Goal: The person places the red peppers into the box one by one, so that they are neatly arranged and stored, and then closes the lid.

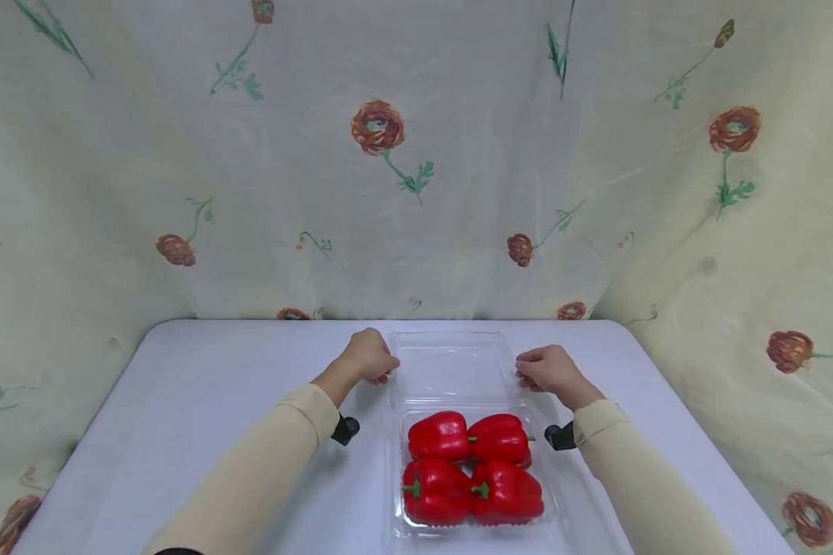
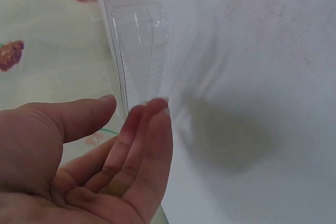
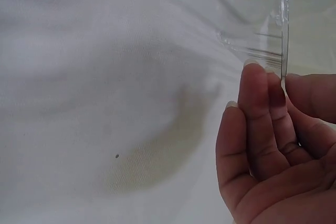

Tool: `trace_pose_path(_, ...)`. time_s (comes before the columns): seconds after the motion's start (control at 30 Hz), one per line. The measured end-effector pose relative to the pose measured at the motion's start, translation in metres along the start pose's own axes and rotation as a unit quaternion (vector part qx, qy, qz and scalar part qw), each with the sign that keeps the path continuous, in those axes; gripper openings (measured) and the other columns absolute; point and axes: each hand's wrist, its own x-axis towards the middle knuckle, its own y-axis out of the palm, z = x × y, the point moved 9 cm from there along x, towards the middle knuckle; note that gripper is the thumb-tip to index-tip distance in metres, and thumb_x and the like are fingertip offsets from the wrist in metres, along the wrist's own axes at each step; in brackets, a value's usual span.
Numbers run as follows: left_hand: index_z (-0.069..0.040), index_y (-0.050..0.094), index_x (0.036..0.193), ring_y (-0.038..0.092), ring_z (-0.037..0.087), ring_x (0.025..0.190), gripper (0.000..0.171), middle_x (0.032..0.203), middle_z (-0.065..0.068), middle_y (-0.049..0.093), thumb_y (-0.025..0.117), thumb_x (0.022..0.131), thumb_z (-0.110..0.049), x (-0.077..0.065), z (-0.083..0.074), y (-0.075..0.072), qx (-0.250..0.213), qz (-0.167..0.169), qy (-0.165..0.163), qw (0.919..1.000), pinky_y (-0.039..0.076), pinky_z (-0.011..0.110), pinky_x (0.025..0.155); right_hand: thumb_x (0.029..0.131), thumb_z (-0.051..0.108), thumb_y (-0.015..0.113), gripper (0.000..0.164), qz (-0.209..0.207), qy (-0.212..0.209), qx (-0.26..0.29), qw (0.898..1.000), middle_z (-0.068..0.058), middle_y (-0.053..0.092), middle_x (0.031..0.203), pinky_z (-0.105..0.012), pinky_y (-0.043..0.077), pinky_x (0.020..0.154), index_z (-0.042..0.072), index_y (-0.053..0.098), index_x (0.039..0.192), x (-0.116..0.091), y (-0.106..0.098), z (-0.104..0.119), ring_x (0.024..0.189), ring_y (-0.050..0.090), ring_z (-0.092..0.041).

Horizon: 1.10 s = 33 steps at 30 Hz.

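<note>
A clear plastic clamshell container [image 1: 397, 505] lies on the white table with its lid [image 1: 451, 368] folded open toward the back. Several red bell peppers [image 1: 439, 435] with green stems sit in the base. At the lid's left edge, my left hand [image 1: 368, 356] has its fingertips under the rim, while the thumb [image 2: 94, 115] stands apart from them in the left wrist view. Opposite it, my right hand [image 1: 550, 371] pinches the lid's right rim [image 3: 284, 30] between thumb and fingers. Both palms face up in the wrist views.
The white table [image 1: 215, 401] ends close behind the lid. A flower-patterned cloth [image 1: 451, 200] hangs behind it and on both sides. Dark camera straps [image 1: 345, 430] circle both wrists.
</note>
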Motion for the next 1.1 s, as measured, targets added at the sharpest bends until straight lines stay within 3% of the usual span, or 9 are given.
trace_pose_path(0.17, 0.006, 0.066, 0.092, 0.068, 0.018, 0.063, 0.014, 0.077, 0.014, 0.069, 0.072, 0.088, -0.007, -0.001, 0.007, 0.002, -0.155, 0.018, -0.052, 0.9864, 0.058, 0.029, 0.060, 0.099, 0.015, 0.059, 0.034, 0.005, 0.014, 0.022, 1.000, -0.016, 0.070, 0.095, -0.030, 0.058, 0.072, -0.008, 0.062, 0.123, -0.004, -0.005, -0.005, 0.074, 0.065, -0.017)
trace_pose_path(0.3, 0.005, 0.067, 0.094, 0.067, 0.019, 0.065, 0.014, 0.081, 0.016, 0.069, 0.071, 0.089, -0.008, -0.008, 0.000, -0.004, -0.192, 0.033, -0.047, 0.9797, 0.058, 0.029, 0.064, 0.100, 0.019, 0.059, 0.037, 0.016, 0.014, 0.040, 0.999, -0.019, 0.069, 0.104, -0.031, 0.058, 0.076, -0.006, 0.061, 0.126, -0.009, -0.011, -0.005, 0.080, 0.065, -0.020)
trace_pose_path(0.6, 0.002, 0.066, 0.098, 0.070, 0.023, 0.074, 0.013, 0.087, 0.016, 0.071, 0.071, 0.091, -0.009, -0.016, -0.015, -0.014, -0.190, 0.074, 0.024, 0.9787, 0.059, 0.031, 0.071, 0.101, 0.026, 0.060, 0.043, 0.044, -0.028, 0.084, 0.995, -0.021, 0.065, 0.111, -0.032, 0.056, 0.084, -0.006, 0.055, 0.130, -0.028, -0.023, 0.004, 0.093, 0.067, -0.027)
trace_pose_path(0.83, -0.002, 0.066, 0.098, 0.071, 0.026, 0.079, 0.013, 0.090, 0.014, 0.071, 0.071, 0.092, -0.012, -0.027, -0.021, -0.019, -0.159, 0.083, 0.095, 0.9791, 0.059, 0.031, 0.073, 0.101, 0.021, 0.059, 0.033, 0.060, -0.105, 0.053, 0.991, -0.018, 0.066, 0.105, -0.030, 0.056, 0.085, -0.005, 0.056, 0.121, -0.045, -0.030, 0.012, 0.095, 0.067, -0.030)
trace_pose_path(1.1, -0.007, 0.068, 0.096, 0.071, 0.028, 0.083, 0.011, 0.088, 0.007, 0.072, 0.073, 0.091, -0.015, -0.045, -0.034, -0.023, -0.124, 0.086, 0.168, 0.9743, 0.058, 0.030, 0.075, 0.099, 0.019, 0.062, 0.027, 0.056, -0.176, 0.028, 0.982, -0.015, 0.069, 0.100, -0.028, 0.056, 0.082, -0.004, 0.059, 0.113, -0.067, -0.036, 0.017, 0.092, 0.069, -0.031)
